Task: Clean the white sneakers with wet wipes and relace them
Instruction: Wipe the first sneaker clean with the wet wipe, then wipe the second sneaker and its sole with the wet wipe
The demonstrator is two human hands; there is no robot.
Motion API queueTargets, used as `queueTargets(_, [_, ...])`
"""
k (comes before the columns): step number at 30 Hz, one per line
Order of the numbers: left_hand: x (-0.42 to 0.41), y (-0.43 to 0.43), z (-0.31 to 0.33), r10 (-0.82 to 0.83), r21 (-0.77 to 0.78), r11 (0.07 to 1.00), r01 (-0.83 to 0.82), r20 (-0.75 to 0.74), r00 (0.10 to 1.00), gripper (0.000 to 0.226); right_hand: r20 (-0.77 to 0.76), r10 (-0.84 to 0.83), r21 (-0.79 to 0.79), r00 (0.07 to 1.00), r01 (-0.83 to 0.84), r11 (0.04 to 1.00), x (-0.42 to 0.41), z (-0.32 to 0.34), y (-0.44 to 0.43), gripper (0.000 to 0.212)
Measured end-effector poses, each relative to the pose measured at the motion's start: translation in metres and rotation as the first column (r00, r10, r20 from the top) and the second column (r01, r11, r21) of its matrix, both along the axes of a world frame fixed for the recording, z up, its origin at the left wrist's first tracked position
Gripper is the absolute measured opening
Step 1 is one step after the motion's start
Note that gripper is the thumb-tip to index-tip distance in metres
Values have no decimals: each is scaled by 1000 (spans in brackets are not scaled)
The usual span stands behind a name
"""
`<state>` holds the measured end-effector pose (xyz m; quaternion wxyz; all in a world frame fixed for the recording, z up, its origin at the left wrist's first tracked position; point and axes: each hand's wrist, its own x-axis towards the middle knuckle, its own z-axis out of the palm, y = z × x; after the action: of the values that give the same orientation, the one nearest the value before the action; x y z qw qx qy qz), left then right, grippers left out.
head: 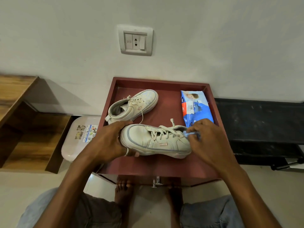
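Note:
Two white sneakers lie on a dark red table (164, 165). The near sneaker (156, 142) points its toe left, laces threaded. My left hand (108, 142) grips its toe end, thumb under the sole. My right hand (207, 139) pinches a crumpled pale blue wet wipe (192, 134) against the shoe's heel collar. The far sneaker (131, 106) rests on its side behind, laces loose. A blue pack of wet wipes (196, 109) lies at the table's right side, partly behind my right hand.
The table has a raised rim (161, 80) and a drawer handle (157, 182) in front. A pale stool (79, 139) stands left of it, wooden shelves (24, 125) further left, a black bench (263, 122) right. My bare feet (123, 190) are under the table.

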<state>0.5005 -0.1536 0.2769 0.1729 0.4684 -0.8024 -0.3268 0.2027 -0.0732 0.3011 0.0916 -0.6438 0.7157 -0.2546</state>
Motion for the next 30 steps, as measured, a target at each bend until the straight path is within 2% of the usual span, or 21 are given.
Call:
queueTargets(3, [-1,0,1,0,19,1000,0,-14,1000,93,-98,120,226,988,-95,970,3,-1,5,20])
queueTargets(6, [0,-1,-1,5,35,999,-4,-32,999,94,-271,207,310,940,-118,943,6,-4,6,34])
queueTargets(8, [-1,-1,0,0,32,999,1,-29,1000,94,-235,220,309,947,-141,940,6,-6,5,37])
queueTargets(11, [-4,-1,7,10,31,999,-7,-83,996,87,-117,193,253,974,-159,954,2,-2,7,27])
queueTargets(13, [-3,-5,12,54,28,998,-50,-158,986,98,-94,141,180,986,-122,976,-1,0,7,29])
queueTargets(15, [0,-7,15,95,-46,993,-104,-175,980,107,-53,66,98,996,-61,993,2,2,5,37])
queueTargets(18, [5,-11,11,254,-155,953,-259,-50,966,96,-25,-58,-8,998,58,998,12,6,0,46])
queueTargets(20, [8,-14,5,326,-271,914,-302,45,944,81,-89,-133,-43,987,129,991,20,5,-5,45])
queueTargets(22, [7,-16,1,335,-334,903,-271,152,930,74,-151,-206,-43,967,202,978,28,0,-14,42])
queueTargets(25, [1,-18,-1,359,-323,907,-268,265,895,71,-203,-288,13,936,296,955,40,-5,-31,41])
queueTargets(30, [-1,-23,-7,332,-342,923,-176,476,815,66,-304,-252,94,919,292,952,60,-15,-44,32])
